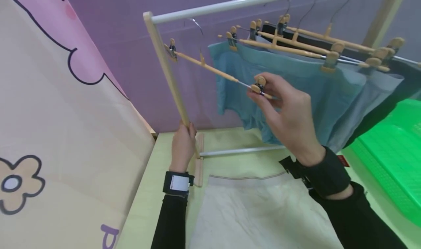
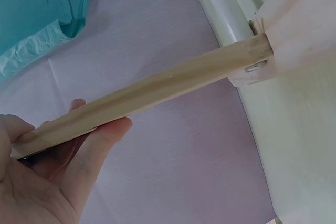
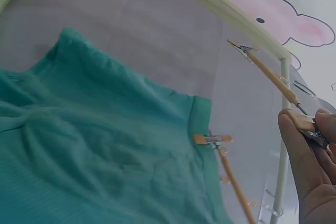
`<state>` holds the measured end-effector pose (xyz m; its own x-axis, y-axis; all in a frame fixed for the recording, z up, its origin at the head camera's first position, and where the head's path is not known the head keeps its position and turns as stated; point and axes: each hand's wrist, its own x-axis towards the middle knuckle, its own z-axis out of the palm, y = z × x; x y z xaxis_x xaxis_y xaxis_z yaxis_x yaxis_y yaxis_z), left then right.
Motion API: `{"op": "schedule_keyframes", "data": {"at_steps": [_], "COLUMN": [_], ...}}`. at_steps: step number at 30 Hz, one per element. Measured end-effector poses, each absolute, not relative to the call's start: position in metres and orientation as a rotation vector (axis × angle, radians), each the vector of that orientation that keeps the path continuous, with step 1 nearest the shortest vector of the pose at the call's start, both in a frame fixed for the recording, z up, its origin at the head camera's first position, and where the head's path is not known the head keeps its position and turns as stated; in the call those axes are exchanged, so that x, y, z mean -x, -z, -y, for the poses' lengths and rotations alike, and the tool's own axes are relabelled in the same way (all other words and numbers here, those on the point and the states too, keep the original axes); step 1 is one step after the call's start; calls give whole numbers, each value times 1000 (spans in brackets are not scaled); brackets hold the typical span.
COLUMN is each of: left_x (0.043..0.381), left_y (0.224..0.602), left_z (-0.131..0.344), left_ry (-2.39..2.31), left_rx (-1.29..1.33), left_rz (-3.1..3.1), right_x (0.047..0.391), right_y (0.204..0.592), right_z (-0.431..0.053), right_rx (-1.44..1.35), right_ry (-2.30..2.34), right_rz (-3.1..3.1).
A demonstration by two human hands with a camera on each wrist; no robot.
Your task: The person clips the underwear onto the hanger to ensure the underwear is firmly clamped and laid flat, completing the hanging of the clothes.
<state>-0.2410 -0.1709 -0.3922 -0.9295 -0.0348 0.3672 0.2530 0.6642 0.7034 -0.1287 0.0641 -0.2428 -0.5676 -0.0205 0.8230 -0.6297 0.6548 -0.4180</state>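
My left hand (image 1: 183, 146) grips the wooden side post (image 1: 169, 77) of a clothes rack low down; in the left wrist view its fingers and thumb wrap the post (image 2: 157, 85). My right hand (image 1: 289, 110) pinches the right-hand clip (image 1: 258, 85) of a clip hanger (image 1: 213, 70) that carries no garment. The hanger's hook (image 1: 197, 25) is just under the rack's white rail (image 1: 230, 6); whether it rests on the rail I cannot tell. Behind the right hand hang teal shorts (image 1: 283, 70), clipped to another hanger. Pale cloth (image 1: 256, 208) with a waistband lies flat on the table.
Grey (image 1: 378, 88) and black garments (image 1: 406, 77) hang behind the teal shorts on clip hangers. A green plastic basket (image 1: 391, 154) stands at the right on the pale green table (image 1: 151, 190). A printed curtain (image 1: 65, 132) borders the left side; a purple backdrop (image 1: 115, 29) hangs behind.
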Motion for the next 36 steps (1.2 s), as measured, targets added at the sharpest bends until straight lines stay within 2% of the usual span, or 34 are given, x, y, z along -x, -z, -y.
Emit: {"op": "schedule_keyframes", "data": {"at_steps": [20,36], "left_x": [244,241], "left_y": [395,394], "left_z": [173,169], "left_ry": [1141,1138], "left_rx": [170,161], "left_rz": [2526,2560], "right_x": [115,112], "right_y": [315,351], "right_z": [-119,-160], "right_rx": [-422,-479], "right_ry": [-968,-1136], "right_rz": [2149,2223]}}
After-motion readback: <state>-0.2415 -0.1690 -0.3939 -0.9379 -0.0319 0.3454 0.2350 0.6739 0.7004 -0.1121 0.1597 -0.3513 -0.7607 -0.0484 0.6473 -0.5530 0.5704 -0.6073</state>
